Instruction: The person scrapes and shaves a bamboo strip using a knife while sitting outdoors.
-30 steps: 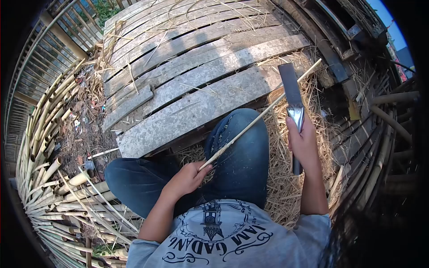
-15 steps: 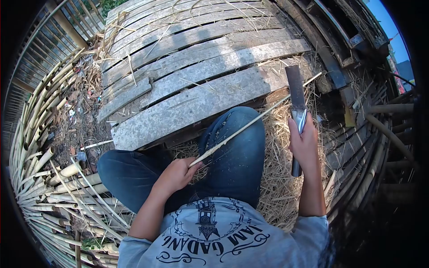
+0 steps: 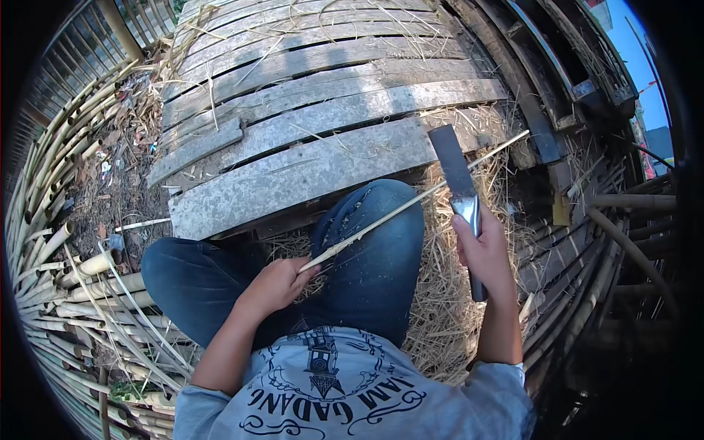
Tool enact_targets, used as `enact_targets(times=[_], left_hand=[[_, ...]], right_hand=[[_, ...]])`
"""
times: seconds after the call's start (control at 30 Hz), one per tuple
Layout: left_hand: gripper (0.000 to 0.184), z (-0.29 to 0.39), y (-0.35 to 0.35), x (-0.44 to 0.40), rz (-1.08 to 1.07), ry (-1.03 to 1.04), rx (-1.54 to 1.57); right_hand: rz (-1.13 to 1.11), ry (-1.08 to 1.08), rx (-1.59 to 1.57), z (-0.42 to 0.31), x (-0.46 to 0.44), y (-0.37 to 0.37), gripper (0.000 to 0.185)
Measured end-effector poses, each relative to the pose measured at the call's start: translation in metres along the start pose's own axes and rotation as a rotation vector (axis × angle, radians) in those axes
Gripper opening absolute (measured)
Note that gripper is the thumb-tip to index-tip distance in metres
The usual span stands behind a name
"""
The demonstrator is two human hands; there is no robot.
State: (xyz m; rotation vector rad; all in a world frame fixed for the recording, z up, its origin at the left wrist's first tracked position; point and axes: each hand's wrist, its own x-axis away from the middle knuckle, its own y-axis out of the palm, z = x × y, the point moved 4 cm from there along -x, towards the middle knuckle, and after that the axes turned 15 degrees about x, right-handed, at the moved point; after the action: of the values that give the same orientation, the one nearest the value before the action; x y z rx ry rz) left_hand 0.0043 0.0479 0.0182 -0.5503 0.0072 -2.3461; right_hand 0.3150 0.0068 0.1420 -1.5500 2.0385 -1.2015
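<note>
My left hand [image 3: 282,284] is closed around the near end of a long thin bamboo strip [image 3: 389,215]. The strip slants up to the right across my raised knee, its far end over the straw. My right hand [image 3: 484,248] grips a wide, flat-bladed knife [image 3: 452,163] by its handle, whose shiny metal collar shows above my thumb. The dark blade points up and a little left and crosses over the strip; whether they touch I cannot tell. Small pale shavings lie on my jeans [image 3: 381,271].
A slatted wooden platform [image 3: 293,180] lies in front of me, with a loose short board [image 3: 194,152] on it. Straw-like shavings [image 3: 440,308] cover the ground at right. Bamboo poles [image 3: 110,290] are stacked at left, and dark timbers [image 3: 539,121] stand at back right.
The knife has shifted left relative to the strip, and its blade now tilts left. My left hand still holds the strip. The whole view has moved slightly.
</note>
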Motion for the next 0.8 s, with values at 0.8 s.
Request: enact_targets(times=[0.8], left_hand=[[0.034,0.004,0.003,-0.010,0.014,-0.021,-0.080]], right_hand=[[-0.212,-0.052,0.261,-0.015,0.021,0.026,0.023]])
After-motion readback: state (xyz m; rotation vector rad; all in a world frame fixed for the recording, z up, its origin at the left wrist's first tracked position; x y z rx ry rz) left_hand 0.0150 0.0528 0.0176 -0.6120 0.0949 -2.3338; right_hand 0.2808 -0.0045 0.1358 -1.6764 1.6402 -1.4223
